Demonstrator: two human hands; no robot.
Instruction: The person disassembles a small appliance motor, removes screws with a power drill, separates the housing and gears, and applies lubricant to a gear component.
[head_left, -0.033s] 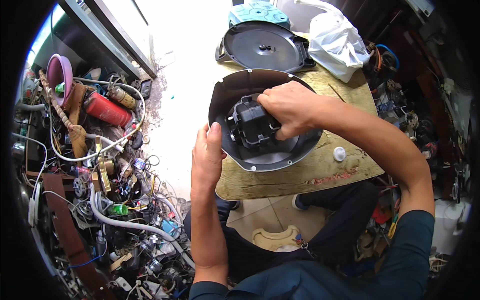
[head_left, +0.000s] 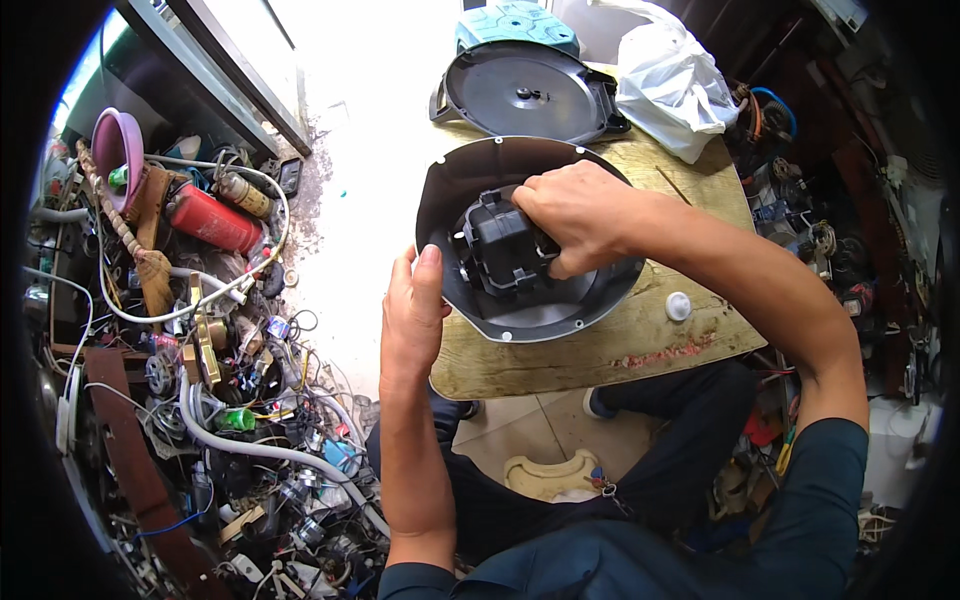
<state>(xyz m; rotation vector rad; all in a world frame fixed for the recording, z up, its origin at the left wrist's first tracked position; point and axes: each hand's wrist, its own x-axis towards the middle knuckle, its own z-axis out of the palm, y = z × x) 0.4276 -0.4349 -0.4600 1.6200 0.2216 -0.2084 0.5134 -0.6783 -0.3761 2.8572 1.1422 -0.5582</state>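
A dark plastic shell (head_left: 455,165) with white studs round its rim stands on the worn wooden table (head_left: 530,370). Inside it is a boxy black plastic part (head_left: 498,235). My right hand (head_left: 565,215) reaches into the shell, fingers wrapped on that part's right side, fingertips partly hidden. My left hand (head_left: 415,300) holds the shell's left edge, thumb up at the rim and fingers behind it. A small white round piece (head_left: 678,306) lies to the right of the shell, near some reddish crumbs (head_left: 660,355).
Behind the shell are an oval black lid (head_left: 510,85), a teal case (head_left: 515,22) and a white plastic bag (head_left: 668,85). Heaps of cables and parts (head_left: 290,440), a red cylinder (head_left: 215,220) and a broom (head_left: 155,280) crowd the left floor; more clutter lines the right.
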